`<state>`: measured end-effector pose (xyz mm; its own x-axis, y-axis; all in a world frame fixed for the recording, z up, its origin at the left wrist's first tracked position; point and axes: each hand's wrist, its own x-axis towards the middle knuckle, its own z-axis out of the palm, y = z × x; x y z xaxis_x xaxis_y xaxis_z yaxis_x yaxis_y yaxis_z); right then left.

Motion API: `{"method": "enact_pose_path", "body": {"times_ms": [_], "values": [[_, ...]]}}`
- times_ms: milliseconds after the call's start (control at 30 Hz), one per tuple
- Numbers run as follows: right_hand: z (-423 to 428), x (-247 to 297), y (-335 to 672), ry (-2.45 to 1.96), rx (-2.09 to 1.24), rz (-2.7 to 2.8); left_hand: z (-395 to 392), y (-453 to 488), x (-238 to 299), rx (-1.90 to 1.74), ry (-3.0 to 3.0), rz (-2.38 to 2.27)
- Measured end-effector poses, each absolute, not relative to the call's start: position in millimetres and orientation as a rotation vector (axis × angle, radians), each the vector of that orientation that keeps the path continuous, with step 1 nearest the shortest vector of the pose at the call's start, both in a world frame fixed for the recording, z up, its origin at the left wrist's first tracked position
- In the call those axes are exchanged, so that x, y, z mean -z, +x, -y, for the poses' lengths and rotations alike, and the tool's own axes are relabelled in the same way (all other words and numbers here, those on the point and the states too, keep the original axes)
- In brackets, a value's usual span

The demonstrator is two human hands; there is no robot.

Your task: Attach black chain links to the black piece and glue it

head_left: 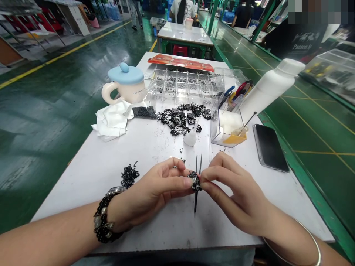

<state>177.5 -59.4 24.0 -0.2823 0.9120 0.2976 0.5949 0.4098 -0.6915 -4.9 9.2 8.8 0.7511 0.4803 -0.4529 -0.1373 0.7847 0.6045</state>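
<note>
My left hand (166, 181) is closed on a small black-and-silver part (195, 181), with the thumb on top of it. At the part's right edge, my right hand (235, 192) is closed too, its thumb and forefinger pinching there. What lies between those two fingertips is hidden. A pair of dark tweezers (196, 203) shows below and beyond the part, points away from me; it seems to lie on the table. A heap of similar black parts (179, 120) sits farther back. Left of my left hand is a pile of small black curved pieces (129, 175).
On the white table (155, 229) stand a lidded mug (130, 87), crumpled tissue (113, 120), a clear compartment box (188, 83), a small white squeeze bottle (190, 137), a clear tool holder (229, 129), a white bottle (273, 87) and a phone (270, 147).
</note>
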Motion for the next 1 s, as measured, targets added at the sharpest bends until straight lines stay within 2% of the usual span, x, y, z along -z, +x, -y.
{"method": "enact_pose_path", "body": {"times_ms": [267, 1000], "values": [[59.1, -22.4, 177.1, -1.245, -0.556, 1.979, -8.6, -4.1, -10.9, -0.354, 0.567, -0.644], [58.3, -19.9, 176.7, -1.203, -0.707, 1.794, -8.4, -6.0, -11.0, -0.376, 0.588, -0.607]]}}
